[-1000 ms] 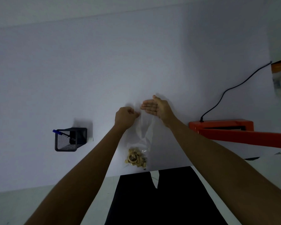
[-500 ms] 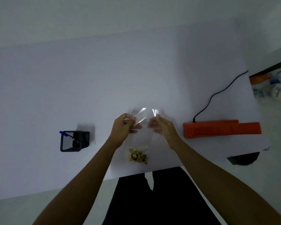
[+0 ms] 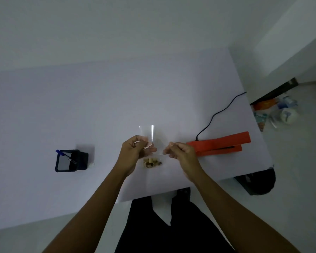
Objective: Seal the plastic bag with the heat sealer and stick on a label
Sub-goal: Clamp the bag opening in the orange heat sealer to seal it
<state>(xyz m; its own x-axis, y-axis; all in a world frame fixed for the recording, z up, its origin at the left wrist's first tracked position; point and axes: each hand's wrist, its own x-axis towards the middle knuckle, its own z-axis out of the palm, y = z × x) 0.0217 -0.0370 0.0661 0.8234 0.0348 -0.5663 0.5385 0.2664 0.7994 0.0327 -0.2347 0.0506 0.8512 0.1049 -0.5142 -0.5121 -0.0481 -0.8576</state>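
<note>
Your left hand (image 3: 135,152) pinches the clear plastic bag (image 3: 147,134) upright above the near middle of the white table (image 3: 117,106), its tan contents (image 3: 151,162) low at the surface; your right hand (image 3: 181,152) sits just beside it, fingers curled, though whether they grip the film cannot be told. The orange heat sealer (image 3: 219,145) lies just right of that hand, near the table's right edge, its black cord (image 3: 217,114) running toward the far corner. 1 black pen holder (image 3: 71,160) stands well apart on the left, with a wide stretch of white tabletop between it and the bag.

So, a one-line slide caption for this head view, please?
Left hand pinches a clear plastic bag of tan pieces over the white table, right hand alongside, orange heat sealer nearby.
</note>
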